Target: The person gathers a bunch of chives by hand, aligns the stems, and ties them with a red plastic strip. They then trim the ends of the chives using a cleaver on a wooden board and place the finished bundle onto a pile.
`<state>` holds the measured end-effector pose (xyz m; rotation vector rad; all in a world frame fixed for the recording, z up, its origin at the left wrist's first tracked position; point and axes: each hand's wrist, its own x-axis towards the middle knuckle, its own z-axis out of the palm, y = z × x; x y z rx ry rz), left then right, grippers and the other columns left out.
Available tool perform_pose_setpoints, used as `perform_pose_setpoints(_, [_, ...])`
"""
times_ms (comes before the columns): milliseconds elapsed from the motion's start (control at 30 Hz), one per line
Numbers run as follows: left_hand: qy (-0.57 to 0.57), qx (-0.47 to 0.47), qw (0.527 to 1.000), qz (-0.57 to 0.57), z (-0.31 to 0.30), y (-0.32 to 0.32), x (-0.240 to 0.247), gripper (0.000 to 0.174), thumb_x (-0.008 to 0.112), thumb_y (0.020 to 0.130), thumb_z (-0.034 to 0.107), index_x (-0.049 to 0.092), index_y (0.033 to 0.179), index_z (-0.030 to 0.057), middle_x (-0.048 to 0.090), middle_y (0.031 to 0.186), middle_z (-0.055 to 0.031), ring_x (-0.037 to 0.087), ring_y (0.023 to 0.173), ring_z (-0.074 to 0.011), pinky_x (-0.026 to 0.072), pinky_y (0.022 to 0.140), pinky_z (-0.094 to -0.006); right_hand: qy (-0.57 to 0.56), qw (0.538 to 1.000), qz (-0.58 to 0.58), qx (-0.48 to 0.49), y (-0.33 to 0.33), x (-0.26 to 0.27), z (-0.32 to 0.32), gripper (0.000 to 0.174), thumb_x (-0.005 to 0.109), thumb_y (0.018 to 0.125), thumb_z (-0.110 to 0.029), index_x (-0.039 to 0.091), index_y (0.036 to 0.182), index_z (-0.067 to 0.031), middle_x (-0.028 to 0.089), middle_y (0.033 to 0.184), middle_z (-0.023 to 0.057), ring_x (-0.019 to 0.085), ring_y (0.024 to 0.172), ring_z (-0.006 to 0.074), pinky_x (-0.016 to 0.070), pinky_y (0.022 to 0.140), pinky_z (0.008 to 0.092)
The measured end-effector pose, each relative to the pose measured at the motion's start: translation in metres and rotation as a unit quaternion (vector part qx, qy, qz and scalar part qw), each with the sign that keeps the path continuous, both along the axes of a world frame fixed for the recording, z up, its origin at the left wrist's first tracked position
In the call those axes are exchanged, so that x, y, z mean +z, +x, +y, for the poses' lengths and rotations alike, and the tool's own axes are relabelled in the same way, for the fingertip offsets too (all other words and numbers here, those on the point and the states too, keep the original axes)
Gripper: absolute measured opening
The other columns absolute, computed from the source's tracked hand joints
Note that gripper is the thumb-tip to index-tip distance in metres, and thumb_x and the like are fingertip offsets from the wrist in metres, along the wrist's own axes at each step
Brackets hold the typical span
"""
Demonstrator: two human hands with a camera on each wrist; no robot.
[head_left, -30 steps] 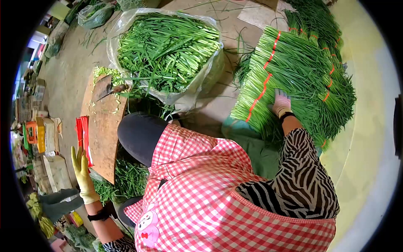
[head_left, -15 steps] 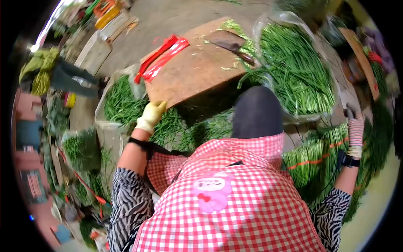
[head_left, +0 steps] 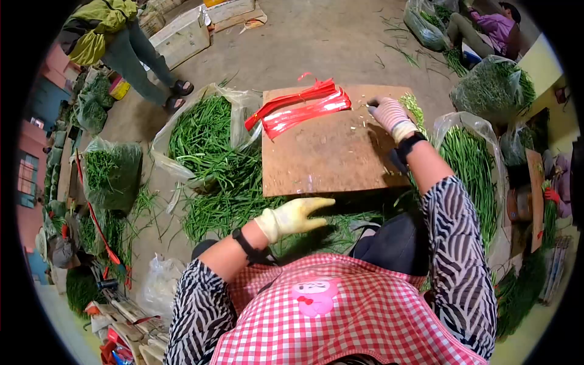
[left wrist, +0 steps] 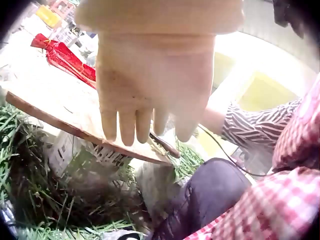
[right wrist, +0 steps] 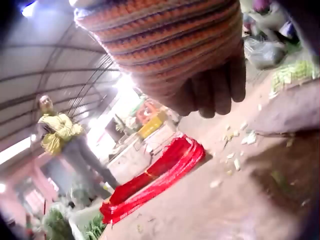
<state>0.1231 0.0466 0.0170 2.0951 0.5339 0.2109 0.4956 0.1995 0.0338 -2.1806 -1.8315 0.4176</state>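
A brown wooden board (head_left: pixel 328 152) lies in front of me with a bunch of red ties (head_left: pixel 301 109) at its far edge. My right hand (head_left: pixel 389 114), in a striped glove, hovers over the board's far right corner by some chopped green bits (head_left: pixel 415 104). In the right wrist view its fingers (right wrist: pixel 215 92) hang relaxed above the board and hold nothing, with the red ties (right wrist: pixel 150 185) beyond. My left hand (head_left: pixel 296 215), in a yellow glove, floats with straight fingers just off the board's near edge, over loose green stalks (head_left: pixel 225 201). The left wrist view shows the same flat hand (left wrist: pixel 150 100).
Open plastic bags of green stalks stand left (head_left: pixel 204 131) and right (head_left: pixel 471 161) of the board. One person (head_left: pixel 121 42) stands at the back left by boxes (head_left: pixel 182 36); another (head_left: pixel 486 24) sits at the back right. More bagged greens (head_left: pixel 112 173) line the left side.
My right hand left the tied bundles and came over the board's far right corner. My left hand moved off the board's edge and straightened in front of it. The view swung round.
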Motion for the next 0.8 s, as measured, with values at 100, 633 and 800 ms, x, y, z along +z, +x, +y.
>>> perform_pose_setpoints(100, [0.051, 0.038, 0.998, 0.026, 0.016, -0.013, 0.001, 0.054, 0.069, 0.096, 0.022, 0.056, 0.144, 0.0022, 0.068, 0.130, -0.0226, 0.066, 0.120, -0.0383, 0.0511, 0.106, -0.0430, -0.075, 0.992, 0.024, -0.094, -0.025, -0.024, 0.046, 0.061, 0.076, 0.082, -0.051, 0.074, 0.120, -0.0039, 0.075, 0.113, 0.0235, 0.071, 0.110, 0.0363, 0.0538, 0.099, 0.0425])
perform_pose_setpoints(633, [0.015, 0.092, 0.995, -0.027, 0.061, 0.000, -0.034, 0.047, 0.065, 0.098, 0.019, 0.059, 0.140, 0.0018, 0.071, 0.127, -0.0199, 0.069, 0.116, -0.0346, 0.0540, 0.101, -0.0412, -0.010, 0.990, -0.019, -0.138, -0.045, -0.056, 0.065, 0.031, 0.060, 0.095, -0.030, 0.078, 0.114, -0.0137, 0.074, 0.112, 0.0215, 0.070, 0.108, 0.0400, 0.0558, 0.094, 0.0479])
perform_pose_setpoints(800, [-0.011, 0.118, 0.991, -0.059, 0.061, 0.012, -0.038, 0.046, 0.065, 0.096, 0.016, 0.059, 0.140, 0.0007, 0.071, 0.126, -0.0200, 0.069, 0.116, -0.0339, 0.0541, 0.102, -0.0406, -0.012, 0.991, 0.033, -0.129, -0.030, -0.061, 0.060, 0.040, 0.060, 0.094, -0.031, 0.073, 0.127, -0.0134, 0.073, 0.118, 0.0224, 0.069, 0.112, 0.0396, 0.0538, 0.100, 0.0447])
